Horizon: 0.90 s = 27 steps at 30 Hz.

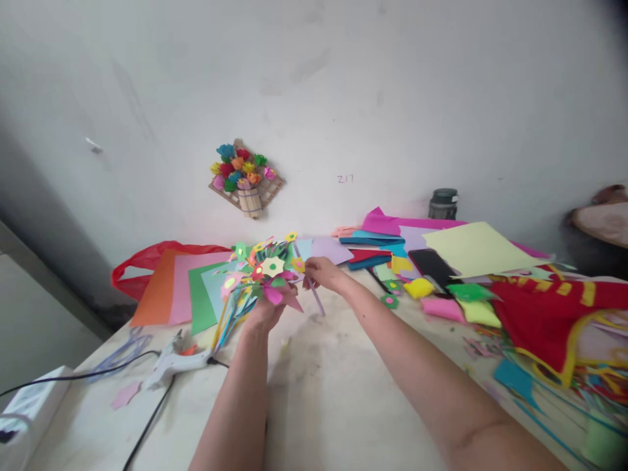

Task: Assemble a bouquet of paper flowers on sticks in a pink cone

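My left hand (pixel 267 311) is closed around the stems of a bunch of paper flowers (pixel 272 267) in many colours, tilted toward the left. Blue and yellow stems (pixel 223 327) stick out low on the left of the bunch. My right hand (pixel 321 271) pinches a paper flower on a lilac stem (pixel 316 299), right beside the bunch. The lower end of that stem slants down over the table. The fingertips of both hands are partly hidden by the petals.
A white glue gun (pixel 171 366) with a black cord lies left, near a power strip (pixel 39 402). Coloured sheets (pixel 161 288) stand behind it. At right are a phone (pixel 432 267), red cloth (pixel 534 314) and paper scraps. A flower decoration (pixel 250 201) hangs on the wall.
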Tool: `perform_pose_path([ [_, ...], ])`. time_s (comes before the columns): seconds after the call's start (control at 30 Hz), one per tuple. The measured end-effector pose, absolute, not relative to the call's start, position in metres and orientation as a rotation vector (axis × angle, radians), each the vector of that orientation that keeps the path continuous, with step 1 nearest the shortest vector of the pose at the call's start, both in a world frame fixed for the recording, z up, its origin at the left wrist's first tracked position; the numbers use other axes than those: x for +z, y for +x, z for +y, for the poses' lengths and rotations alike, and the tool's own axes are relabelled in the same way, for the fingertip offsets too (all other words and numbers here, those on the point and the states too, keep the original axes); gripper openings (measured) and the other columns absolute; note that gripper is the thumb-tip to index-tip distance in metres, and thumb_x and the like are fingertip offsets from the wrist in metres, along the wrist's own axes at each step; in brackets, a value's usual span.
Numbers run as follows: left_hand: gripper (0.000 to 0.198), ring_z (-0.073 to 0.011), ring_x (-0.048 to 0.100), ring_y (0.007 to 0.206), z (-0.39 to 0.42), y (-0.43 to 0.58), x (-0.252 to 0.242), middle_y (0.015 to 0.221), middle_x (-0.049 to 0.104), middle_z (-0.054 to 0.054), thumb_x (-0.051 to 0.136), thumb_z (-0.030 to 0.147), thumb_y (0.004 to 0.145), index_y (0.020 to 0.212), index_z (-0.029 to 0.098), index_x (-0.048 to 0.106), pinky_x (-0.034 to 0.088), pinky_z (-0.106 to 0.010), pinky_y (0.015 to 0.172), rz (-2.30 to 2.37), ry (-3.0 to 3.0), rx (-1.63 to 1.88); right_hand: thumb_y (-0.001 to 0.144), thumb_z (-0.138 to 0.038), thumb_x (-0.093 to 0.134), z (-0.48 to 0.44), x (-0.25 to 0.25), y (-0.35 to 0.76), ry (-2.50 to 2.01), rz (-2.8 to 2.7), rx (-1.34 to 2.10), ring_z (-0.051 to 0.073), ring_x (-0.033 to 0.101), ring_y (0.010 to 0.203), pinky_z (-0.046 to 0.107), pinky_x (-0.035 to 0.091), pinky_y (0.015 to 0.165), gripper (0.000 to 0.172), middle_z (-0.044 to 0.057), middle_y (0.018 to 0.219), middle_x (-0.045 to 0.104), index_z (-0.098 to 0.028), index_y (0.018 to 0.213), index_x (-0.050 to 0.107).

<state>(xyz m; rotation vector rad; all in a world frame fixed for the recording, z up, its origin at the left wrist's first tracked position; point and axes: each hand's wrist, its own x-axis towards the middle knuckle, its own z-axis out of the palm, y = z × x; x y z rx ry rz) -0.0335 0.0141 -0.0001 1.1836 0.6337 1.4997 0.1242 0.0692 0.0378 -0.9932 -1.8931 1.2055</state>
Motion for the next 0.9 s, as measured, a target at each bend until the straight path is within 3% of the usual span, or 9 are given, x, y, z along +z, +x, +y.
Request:
perform_pose_path([
  [0.27, 0.027, -0.0131, 0.055, 0.064, 0.014, -0.036, -0.002, 0.064, 0.060, 0.000, 0.079, 0.021, 0.049, 0.072, 0.017, 0.065, 0.045, -0.026, 0.061, 0.745, 1.210, 1.478, 0.081, -0.010, 0.047, 0.056, 0.028, 0.112, -0.734, -1.828, 1.333, 0.005, 0.042, 0.036, 0.017, 0.037, 0.038, 0.023, -0.011, 0.048, 0.049, -0.017, 0.102, 0.049],
  [0.47, 0.027, -0.0144, 0.057, 0.062, 0.017, -0.034, 0.002, 0.064, 0.062, -0.001, 0.078, 0.016, 0.044, 0.067, 0.014, 0.064, 0.046, -0.027, 0.060, 0.839, 1.126, 1.604, 0.082, -0.021, 0.054, 0.060, 0.016, 0.119, -0.846, -1.770, 1.426, 0.006, 0.045, 0.035, 0.018, 0.038, 0.038, 0.020, -0.008, 0.050, 0.053, -0.015, 0.100, 0.049],
  [0.57, 0.030, -0.0133, 0.058, 0.061, 0.023, -0.037, 0.000, 0.065, 0.063, 0.000, 0.078, 0.013, 0.042, 0.068, 0.014, 0.063, 0.045, -0.026, 0.059, 0.889, 1.017, 1.762, 0.081, -0.026, 0.057, 0.067, 0.005, 0.129, -0.968, -1.784, 1.463, 0.004, 0.042, 0.034, 0.016, 0.033, 0.036, 0.012, -0.007, 0.048, 0.052, -0.014, 0.081, 0.054],
  [0.67, 0.029, -0.0125, 0.057, 0.060, 0.029, -0.040, -0.007, 0.063, 0.062, 0.001, 0.078, 0.014, 0.044, 0.069, 0.014, 0.063, 0.045, -0.025, 0.057, 0.899, 0.982, 1.810, 0.079, -0.026, 0.060, 0.071, -0.005, 0.135, -0.984, -1.749, 1.489, 0.002, 0.034, 0.033, 0.016, 0.024, 0.033, 0.019, -0.007, 0.044, 0.047, -0.013, 0.066, 0.055],
  [0.8, 0.026, -0.0124, 0.056, 0.059, 0.031, -0.041, -0.015, 0.062, 0.061, 0.001, 0.076, 0.014, 0.047, 0.070, 0.015, 0.064, 0.043, -0.023, 0.053, 0.906, 1.094, 1.721, 0.078, -0.028, 0.060, 0.069, -0.005, 0.140, -0.934, -1.737, 1.532, 0.001, 0.028, 0.033, 0.017, 0.017, 0.033, 0.017, -0.008, 0.042, 0.044, -0.012, 0.071, 0.060],
  [0.9, 0.026, -0.0121, 0.057, 0.061, 0.030, -0.040, -0.014, 0.066, 0.063, 0.000, 0.076, 0.013, 0.047, 0.070, 0.015, 0.065, 0.045, -0.023, 0.055, 0.883, 1.085, 1.734, 0.083, -0.031, 0.053, 0.065, 0.010, 0.150, -1.058, -1.888, 1.382, 0.003, 0.034, 0.034, 0.017, 0.026, 0.035, 0.022, -0.004, 0.048, 0.053, -0.012, 0.077, 0.063],
])
